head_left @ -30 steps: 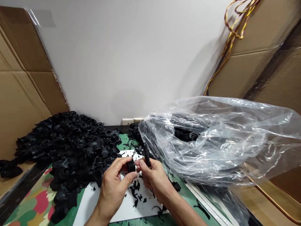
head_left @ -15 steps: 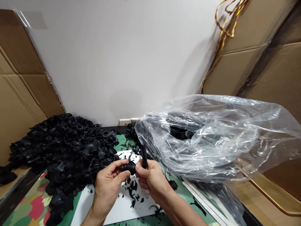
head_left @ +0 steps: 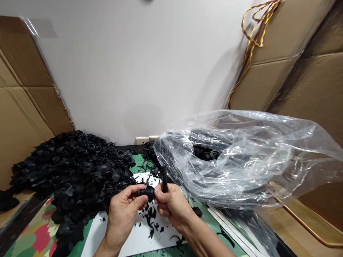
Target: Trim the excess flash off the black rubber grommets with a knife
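Observation:
My left hand (head_left: 122,214) pinches a small black ribbed rubber boot (head_left: 147,192) between thumb and fingers, low in the middle of the view. My right hand (head_left: 171,207) touches the same boot with its fingertips and grips a slim black tool (head_left: 164,177) that sticks up from the fist. Both hands hover over a white board (head_left: 128,237) strewn with black rubber trimmings (head_left: 151,217).
A big heap of black rubber boots (head_left: 77,167) covers the table at left. A clear plastic bag (head_left: 241,157) holding more boots lies at right. Cardboard boxes (head_left: 21,103) stand on both sides, twisted yellow-red wires (head_left: 252,39) hang upper right, and a patterned green mat (head_left: 40,232) lies under the board.
The boot has been turned a little between my fingers, and both hands have shifted slightly down and left. The view has swung slightly.

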Demonstrator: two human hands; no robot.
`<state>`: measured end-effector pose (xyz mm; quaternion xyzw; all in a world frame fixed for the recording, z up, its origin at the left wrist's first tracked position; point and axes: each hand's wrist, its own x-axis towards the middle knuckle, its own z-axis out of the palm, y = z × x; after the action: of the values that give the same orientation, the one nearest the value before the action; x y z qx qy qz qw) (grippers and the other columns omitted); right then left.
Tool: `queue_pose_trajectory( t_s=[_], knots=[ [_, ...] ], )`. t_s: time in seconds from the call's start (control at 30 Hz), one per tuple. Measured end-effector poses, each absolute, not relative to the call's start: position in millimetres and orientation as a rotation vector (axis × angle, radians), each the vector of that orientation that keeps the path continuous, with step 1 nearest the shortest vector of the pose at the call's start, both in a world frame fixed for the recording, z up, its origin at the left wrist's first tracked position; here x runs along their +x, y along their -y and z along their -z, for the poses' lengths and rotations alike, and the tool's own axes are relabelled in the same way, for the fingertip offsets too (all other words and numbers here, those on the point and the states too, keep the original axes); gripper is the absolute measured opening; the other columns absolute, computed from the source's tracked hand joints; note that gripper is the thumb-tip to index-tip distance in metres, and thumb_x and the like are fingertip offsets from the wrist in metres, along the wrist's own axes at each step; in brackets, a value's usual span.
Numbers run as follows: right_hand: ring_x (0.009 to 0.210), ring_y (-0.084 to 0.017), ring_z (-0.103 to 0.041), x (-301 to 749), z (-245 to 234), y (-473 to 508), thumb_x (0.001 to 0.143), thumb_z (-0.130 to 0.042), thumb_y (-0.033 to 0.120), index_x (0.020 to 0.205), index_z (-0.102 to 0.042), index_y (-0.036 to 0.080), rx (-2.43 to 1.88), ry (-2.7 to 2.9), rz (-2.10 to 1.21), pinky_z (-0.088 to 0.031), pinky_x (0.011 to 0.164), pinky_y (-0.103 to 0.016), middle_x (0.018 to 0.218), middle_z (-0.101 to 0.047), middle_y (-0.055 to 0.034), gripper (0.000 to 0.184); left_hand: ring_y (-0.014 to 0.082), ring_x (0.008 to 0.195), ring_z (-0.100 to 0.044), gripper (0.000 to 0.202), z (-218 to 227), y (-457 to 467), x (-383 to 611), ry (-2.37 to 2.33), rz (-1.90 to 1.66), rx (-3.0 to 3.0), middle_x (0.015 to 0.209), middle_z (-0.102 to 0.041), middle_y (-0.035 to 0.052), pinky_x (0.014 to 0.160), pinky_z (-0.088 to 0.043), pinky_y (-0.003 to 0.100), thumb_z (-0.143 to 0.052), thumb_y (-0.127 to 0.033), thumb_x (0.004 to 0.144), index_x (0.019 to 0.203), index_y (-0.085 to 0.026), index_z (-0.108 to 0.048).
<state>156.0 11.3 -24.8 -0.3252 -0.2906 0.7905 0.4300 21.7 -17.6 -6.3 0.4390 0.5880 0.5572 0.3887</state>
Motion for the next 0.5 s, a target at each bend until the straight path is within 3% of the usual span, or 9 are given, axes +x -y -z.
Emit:
queue_pose_trajectory(
  t_s=[0.5],
  knots=[
    [0.031, 0.002, -0.019, 153.4, 23.8, -9.8, 0.038, -0.085, 0.044, 0.056, -0.042, 0.018, -0.874, 0.709, -1.998, -0.009, 0.036, -0.018, 0.039, -0.047, 0.0081, 0.053, 0.0120, 0.041, -0.052, 0.019, 10.7, 20.3, 19.6, -1.520, -1.417, 1.141, 0.043, -0.059, -0.0039, 0.043, -0.046, 0.023, -0.075, -0.026, 0.052, 0.068, -0.016, -0.072]
  ],
)
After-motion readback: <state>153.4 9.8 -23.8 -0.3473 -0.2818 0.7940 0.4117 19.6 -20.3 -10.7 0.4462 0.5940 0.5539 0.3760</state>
